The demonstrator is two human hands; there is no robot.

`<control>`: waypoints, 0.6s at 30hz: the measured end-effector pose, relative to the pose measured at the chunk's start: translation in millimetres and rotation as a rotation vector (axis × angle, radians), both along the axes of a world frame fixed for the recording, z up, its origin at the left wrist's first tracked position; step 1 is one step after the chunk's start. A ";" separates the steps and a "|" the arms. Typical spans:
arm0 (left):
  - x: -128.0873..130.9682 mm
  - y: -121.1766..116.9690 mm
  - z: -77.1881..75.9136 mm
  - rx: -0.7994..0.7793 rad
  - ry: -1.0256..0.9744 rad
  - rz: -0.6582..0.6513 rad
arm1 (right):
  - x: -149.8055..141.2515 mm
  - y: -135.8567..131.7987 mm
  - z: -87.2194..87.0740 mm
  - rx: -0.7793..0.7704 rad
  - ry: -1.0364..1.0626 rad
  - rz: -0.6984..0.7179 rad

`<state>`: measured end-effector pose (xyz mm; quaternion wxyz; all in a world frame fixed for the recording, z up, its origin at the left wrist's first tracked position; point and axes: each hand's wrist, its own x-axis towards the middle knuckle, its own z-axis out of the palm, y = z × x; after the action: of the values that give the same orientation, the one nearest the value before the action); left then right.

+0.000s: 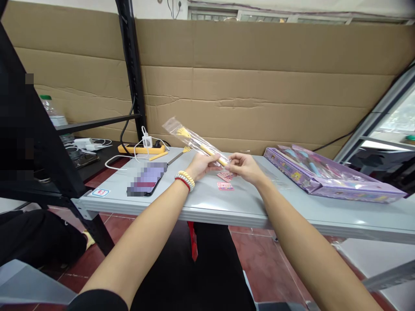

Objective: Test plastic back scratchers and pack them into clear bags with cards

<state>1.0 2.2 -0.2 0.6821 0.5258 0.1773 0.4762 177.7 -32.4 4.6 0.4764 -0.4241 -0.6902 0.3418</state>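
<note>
A yellow back scratcher with a hand-shaped head (184, 132) lies inside a long clear plastic wrapper (194, 142), tilted up to the left above the table. My left hand (203, 166) is closed around the wrapper near its lower end. At that same end, the fingers of my right hand (245, 167) pinch the plastic. Small pink printed cards (225, 186) lie on the table below my hands. Left of them rests an unwrapped scratcher (186, 150) with a yellow claw and a metal rod; its lower end is hidden by the phone (147, 178).
On the right stands a purple box (353, 190) of wrapped items. A yellow power strip (142, 149) with a white charger and cables sits at the back left, near a yellow stick (158, 156). Cardboard (259, 86) walls the rear; a black metal post (132, 65) rises left.
</note>
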 end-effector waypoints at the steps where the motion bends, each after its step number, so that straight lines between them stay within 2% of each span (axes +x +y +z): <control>1: 1.5 -1.1 -0.7 0.021 0.038 -0.026 | -1.7 0.7 -2.3 0.024 -0.028 0.000; 3: 3.3 -1.7 -1.7 0.056 0.092 -0.056 | -4.5 1.3 -5.5 0.074 -0.065 0.009; 5: 3.3 0.4 -2.2 0.077 0.100 -0.033 | -6.0 0.7 -5.9 0.087 -0.077 0.011; 11: 0.4 9.9 -4.1 0.067 0.105 0.050 | -7.4 -0.2 0.5 -0.054 0.000 -0.032; 15: 0.9 10.9 -3.5 0.004 0.088 0.110 | -7.2 0.8 1.0 -0.112 0.028 0.048; 18: 0.1 13.4 -2.2 -0.040 0.060 0.230 | -1.7 2.0 1.6 -0.127 0.062 0.040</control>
<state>1.1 15.6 -2.4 0.6276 0.5026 0.2662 0.5316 176.1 -30.5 6.2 0.4627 -0.4286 -0.6606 0.4073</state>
